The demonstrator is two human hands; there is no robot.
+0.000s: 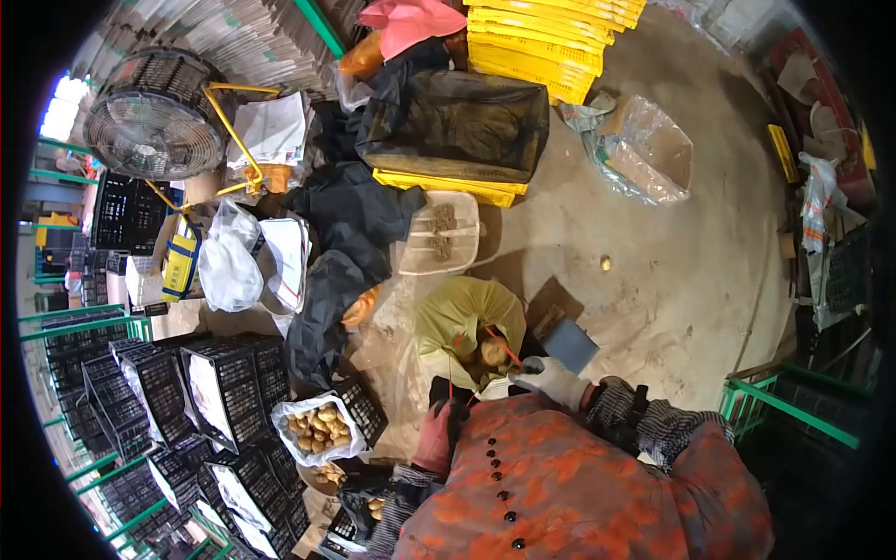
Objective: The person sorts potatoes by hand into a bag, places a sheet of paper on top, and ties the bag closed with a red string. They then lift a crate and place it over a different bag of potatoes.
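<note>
A yellow-green sack (pixel 464 303) stands on the floor in front of me with its mouth gathered toward me. Inside the opening shows a potato (pixel 493 352). Red string (pixel 502 345) runs from the mouth toward both hands. My left hand (pixel 441 437), in a pink and dark glove, is closed on the string at the sack's near left. My right hand (pixel 557 383), in a whitish glove with dark fingertips, is closed around the string's other side, close to the sack's right edge. The exact finger grip is small and partly hidden.
A lined crate of potatoes (pixel 319 431) stands at left beside stacked black crates (pixel 233 383). Ahead are a beige scoop (pixel 441 233), a dark-lined crate (pixel 453 126) and yellow crates (pixel 537 47). A grey-blue box (pixel 565 345) sits right of the sack; a loose potato (pixel 606 264) lies beyond.
</note>
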